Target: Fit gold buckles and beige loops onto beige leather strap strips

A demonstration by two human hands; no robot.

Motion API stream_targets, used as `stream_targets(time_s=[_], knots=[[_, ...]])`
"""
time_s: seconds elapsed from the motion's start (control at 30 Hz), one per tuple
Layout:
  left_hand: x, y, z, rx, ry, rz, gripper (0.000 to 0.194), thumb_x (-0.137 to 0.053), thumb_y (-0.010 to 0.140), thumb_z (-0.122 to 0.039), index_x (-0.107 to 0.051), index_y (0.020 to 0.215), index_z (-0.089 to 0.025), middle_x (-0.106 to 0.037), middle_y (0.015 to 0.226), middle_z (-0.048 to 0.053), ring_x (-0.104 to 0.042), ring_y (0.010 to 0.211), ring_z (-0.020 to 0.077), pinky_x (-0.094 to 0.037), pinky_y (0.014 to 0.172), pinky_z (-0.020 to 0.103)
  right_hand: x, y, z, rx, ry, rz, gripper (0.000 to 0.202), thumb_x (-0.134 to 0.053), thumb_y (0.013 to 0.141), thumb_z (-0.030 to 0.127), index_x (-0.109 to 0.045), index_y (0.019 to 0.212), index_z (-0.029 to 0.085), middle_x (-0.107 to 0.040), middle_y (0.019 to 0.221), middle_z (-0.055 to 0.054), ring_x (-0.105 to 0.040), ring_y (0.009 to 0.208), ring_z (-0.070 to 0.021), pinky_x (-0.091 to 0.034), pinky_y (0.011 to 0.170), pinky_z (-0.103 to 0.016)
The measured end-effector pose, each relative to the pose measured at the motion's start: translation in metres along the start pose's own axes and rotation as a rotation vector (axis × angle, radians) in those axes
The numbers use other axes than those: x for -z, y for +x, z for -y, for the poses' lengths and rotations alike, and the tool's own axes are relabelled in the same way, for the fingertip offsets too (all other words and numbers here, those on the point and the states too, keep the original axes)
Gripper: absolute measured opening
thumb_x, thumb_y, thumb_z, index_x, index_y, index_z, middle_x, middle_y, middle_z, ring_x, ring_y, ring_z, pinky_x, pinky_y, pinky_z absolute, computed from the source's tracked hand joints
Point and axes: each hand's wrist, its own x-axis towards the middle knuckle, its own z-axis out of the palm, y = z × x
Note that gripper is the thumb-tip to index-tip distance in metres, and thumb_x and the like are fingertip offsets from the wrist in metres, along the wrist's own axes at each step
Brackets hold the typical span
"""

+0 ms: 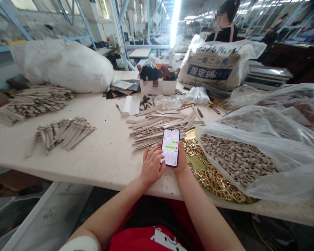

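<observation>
A smartphone (170,148) with a lit chat screen and keyboard is upright in my right hand (181,158), whose fingers wrap its right edge and back. My left hand (152,165) is at the phone's lower left, fingers stretched out and apart, with some fingertips over the screen. Whether they press on it I cannot tell. Behind the phone lies a loose pile of beige strips (153,127). Right of my right hand, gold metal buckles (217,183) fill a round golden tray (199,165).
A clear plastic bag (290,167) of small beige loops (238,158) overlaps the tray. Beige straps with buckles (65,132) and a larger strap stack (39,101) lie left. White sacks (65,66), a box (158,87) and a printed bag (214,66) line the back. A person (223,26) is beyond.
</observation>
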Motion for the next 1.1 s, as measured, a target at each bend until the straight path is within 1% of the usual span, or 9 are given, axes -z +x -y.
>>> stream_targets(time_s=[0.13,0.3,0.57,0.83,1.0,1.1], knots=[[0.0007,0.0000,0.0000,-0.007,-0.010,-0.015,0.013,-0.048,0.077,-0.016,-0.051,0.089,-0.020,-0.060,0.107,0.005,-0.043,0.118,0.0209,-0.020,0.106,0.047,-0.0003,-0.0003,0.0002,-0.002,-0.015,-0.005,0.057,-0.037,0.079,0.060,-0.054,0.110,0.016,-0.068,0.097,-0.009,-0.061,0.093,-0.0232,-0.048,0.080,-0.042],[0.0021,0.0007,-0.0005,-0.013,-0.022,0.023,0.012,-0.048,0.077,-0.017,-0.051,0.088,-0.020,-0.062,0.104,0.005,-0.045,0.117,0.0202,-0.019,0.106,0.047,-0.0009,-0.0002,-0.0004,0.001,-0.014,-0.003,0.057,-0.038,0.078,0.061,-0.055,0.108,0.016,-0.068,0.096,-0.009,-0.061,0.092,-0.0232,-0.048,0.080,-0.042],[0.0022,-0.0003,-0.0011,-0.061,-0.032,0.026,0.011,-0.049,0.076,-0.017,-0.053,0.086,-0.021,-0.063,0.102,0.004,-0.045,0.116,0.0202,-0.018,0.107,0.047,0.0038,0.0012,-0.0011,-0.006,-0.013,-0.024,0.057,-0.037,0.078,0.061,-0.055,0.109,0.016,-0.068,0.097,-0.010,-0.062,0.091,-0.0238,-0.049,0.077,-0.042],[0.0020,-0.0030,0.0002,-0.143,-0.075,0.068,0.012,-0.051,0.074,-0.018,-0.052,0.085,-0.022,-0.065,0.100,0.001,-0.048,0.114,0.0195,-0.018,0.108,0.046,0.0012,-0.0006,-0.0002,-0.020,-0.004,-0.008,0.056,-0.038,0.079,0.060,-0.054,0.110,0.016,-0.067,0.098,-0.010,-0.064,0.081,-0.0227,-0.050,0.073,-0.042],[0.0038,-0.0016,-0.0010,-0.159,-0.084,0.052,0.011,-0.051,0.074,-0.018,-0.051,0.084,-0.022,-0.066,0.098,0.000,-0.050,0.113,0.0192,-0.019,0.107,0.046,0.0028,-0.0001,0.0000,-0.023,0.012,0.013,0.054,-0.036,0.080,0.059,-0.053,0.110,0.017,-0.068,0.096,-0.009,-0.065,0.077,-0.0219,-0.051,0.073,-0.042],[0.0045,-0.0011,-0.0018,-0.156,-0.083,0.058,0.010,-0.051,0.074,-0.019,-0.052,0.084,-0.022,-0.066,0.098,0.000,-0.050,0.112,0.0192,-0.018,0.108,0.046,0.0029,-0.0001,0.0000,-0.026,0.020,0.003,0.054,-0.037,0.080,0.059,-0.053,0.111,0.017,-0.068,0.096,-0.009,-0.065,0.078,-0.0222,-0.050,0.074,-0.042]])
